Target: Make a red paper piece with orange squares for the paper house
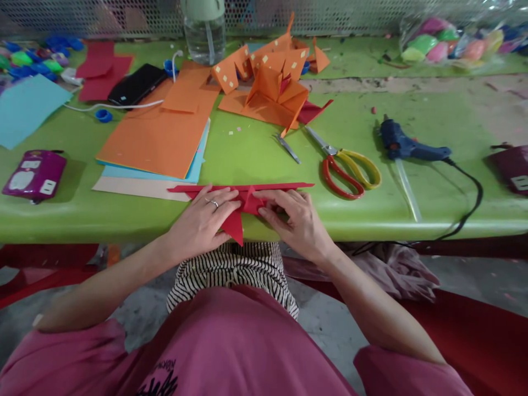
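A folded red paper piece [243, 206] lies at the near edge of the green table [256, 154], with a long flat strip on top and a point hanging over the edge. My left hand [204, 220], wearing a ring, presses its fingers flat on the left half of the paper. My right hand [295, 217] has its fingers curled and pinching a fold near the paper's middle. Both hands touch the paper.
Orange, blue and pale sheets [159, 137] are stacked left of centre. Folded orange paper shapes [272, 82] stand behind. Scissors [344, 165], a blue glue gun [406, 146], tweezers [287, 147], a phone [136, 83], a water bottle [205, 30] and purple boxes [35, 173] are around.
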Motion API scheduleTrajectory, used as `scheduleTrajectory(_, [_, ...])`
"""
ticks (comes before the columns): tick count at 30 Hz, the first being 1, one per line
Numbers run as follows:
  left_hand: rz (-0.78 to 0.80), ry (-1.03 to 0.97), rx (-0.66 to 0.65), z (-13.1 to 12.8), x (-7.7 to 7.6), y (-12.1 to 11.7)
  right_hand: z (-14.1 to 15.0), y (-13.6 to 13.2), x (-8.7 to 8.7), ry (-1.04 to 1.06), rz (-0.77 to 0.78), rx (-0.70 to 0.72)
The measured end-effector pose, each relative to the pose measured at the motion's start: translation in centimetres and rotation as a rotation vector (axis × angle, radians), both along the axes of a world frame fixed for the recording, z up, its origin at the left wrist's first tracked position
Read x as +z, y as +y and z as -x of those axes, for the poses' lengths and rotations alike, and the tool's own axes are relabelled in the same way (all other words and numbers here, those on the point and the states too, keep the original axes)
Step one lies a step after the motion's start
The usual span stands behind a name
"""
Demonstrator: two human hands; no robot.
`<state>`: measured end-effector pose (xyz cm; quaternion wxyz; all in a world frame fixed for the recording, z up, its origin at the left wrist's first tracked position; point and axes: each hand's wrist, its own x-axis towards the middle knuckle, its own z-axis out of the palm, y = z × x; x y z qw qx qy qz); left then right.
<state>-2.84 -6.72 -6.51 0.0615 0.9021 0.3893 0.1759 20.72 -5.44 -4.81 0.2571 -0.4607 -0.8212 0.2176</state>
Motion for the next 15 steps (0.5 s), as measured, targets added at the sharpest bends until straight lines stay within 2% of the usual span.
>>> scheduleTrajectory(6, [-0.002,0.009,0.028,-0.2,-0.2,-0.1,-0.3,0.3,-0.2,-0.082,-0.023,0.052])
scheduleTrajectory(15, [-0.08,0.06,-0.015,0.0,-0.6,-0.1,-0.3,1.1,0.0,-0.216,-0.11,0.082])
